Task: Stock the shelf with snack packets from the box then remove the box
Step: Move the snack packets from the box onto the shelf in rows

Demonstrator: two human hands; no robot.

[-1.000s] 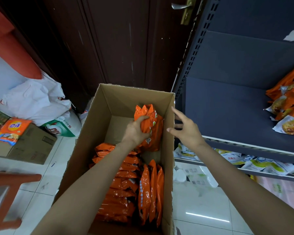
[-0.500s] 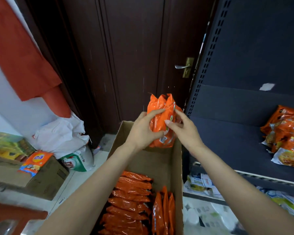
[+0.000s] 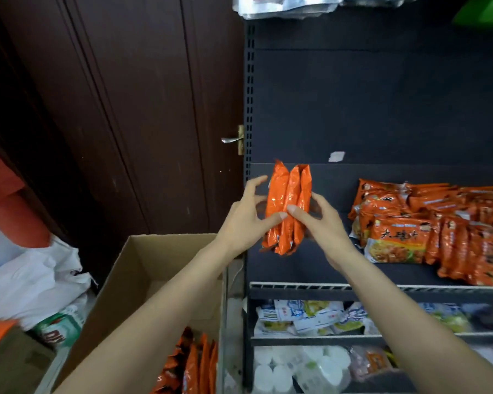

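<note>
packets up out of the box and now at the shelf.
head view: your left hand [image 3: 246,220] and right hand [image 3: 320,220] both grip the bundle of orange packets [image 3: 286,207], lifted a second ago from the box [image 3: 143,268], now held over the bare left end of the shelf [image 3: 310,268], beside the stocked pile [image 3: 439,231]; more packets wait in the box.

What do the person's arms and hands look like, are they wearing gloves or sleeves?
No gloves: the left hand and the right hand are bare. Both forearms are uncovered as far as the picture's lower edge, with no sleeve in view. No watch, bracelet or ring shows on either wrist or on the fingers.
</note>
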